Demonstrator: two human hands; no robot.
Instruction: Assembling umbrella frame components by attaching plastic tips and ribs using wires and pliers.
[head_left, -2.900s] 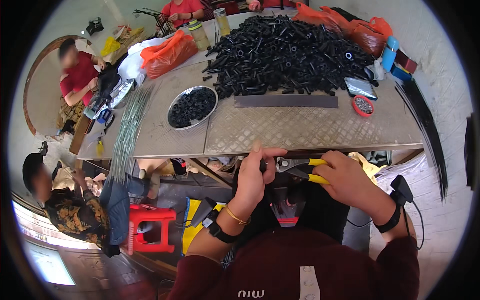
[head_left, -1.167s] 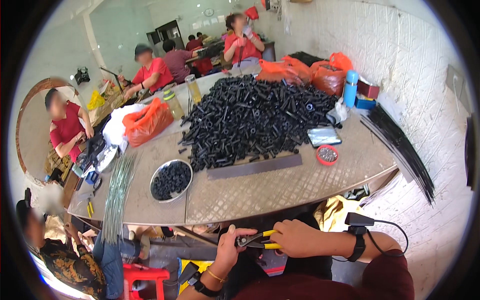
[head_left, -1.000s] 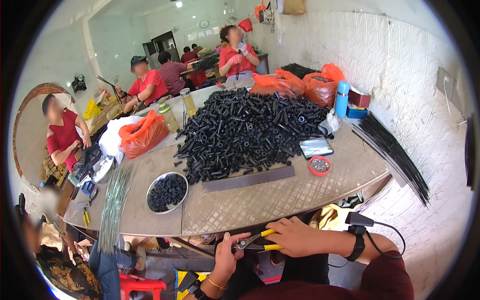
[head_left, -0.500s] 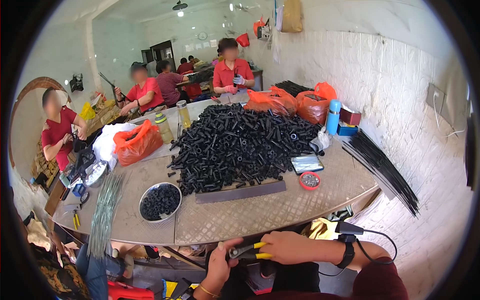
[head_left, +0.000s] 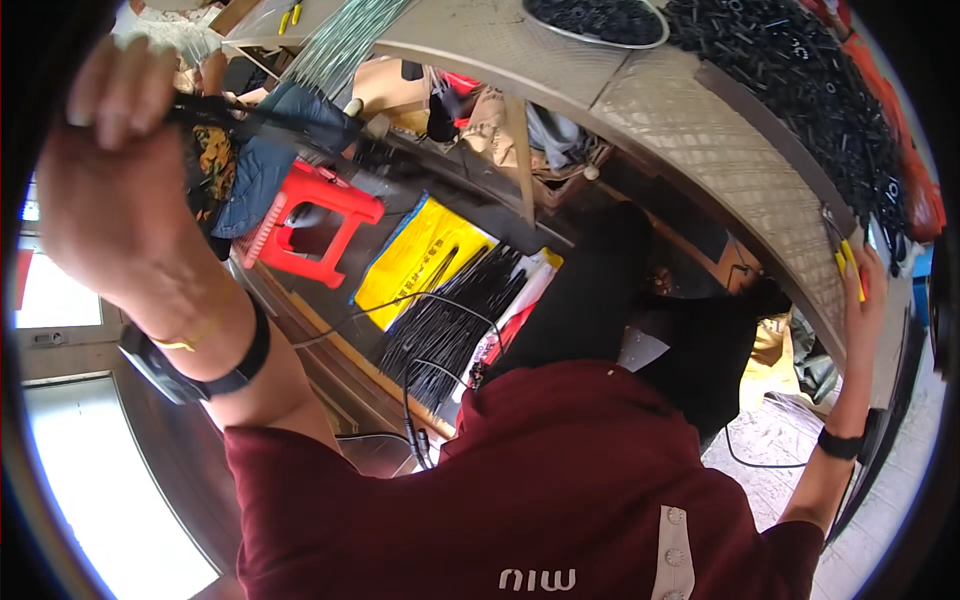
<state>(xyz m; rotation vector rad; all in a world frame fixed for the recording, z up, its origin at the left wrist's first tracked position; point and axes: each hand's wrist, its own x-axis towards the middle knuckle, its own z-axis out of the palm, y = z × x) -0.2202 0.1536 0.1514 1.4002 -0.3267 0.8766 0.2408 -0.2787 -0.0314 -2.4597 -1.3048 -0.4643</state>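
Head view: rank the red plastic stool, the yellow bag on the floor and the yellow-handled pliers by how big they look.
1. Yellow bag: largest, though the red plastic stool comes close.
2. Red plastic stool.
3. Yellow-handled pliers, in the right hand: smallest, but near the picture's rim, so their size is unsure.

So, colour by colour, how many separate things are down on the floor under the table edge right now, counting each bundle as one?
Red: 1, the plastic stool
Yellow: 1, the flat bag
Black: 1, the bundle of thin rods beside the bag
Total: 3
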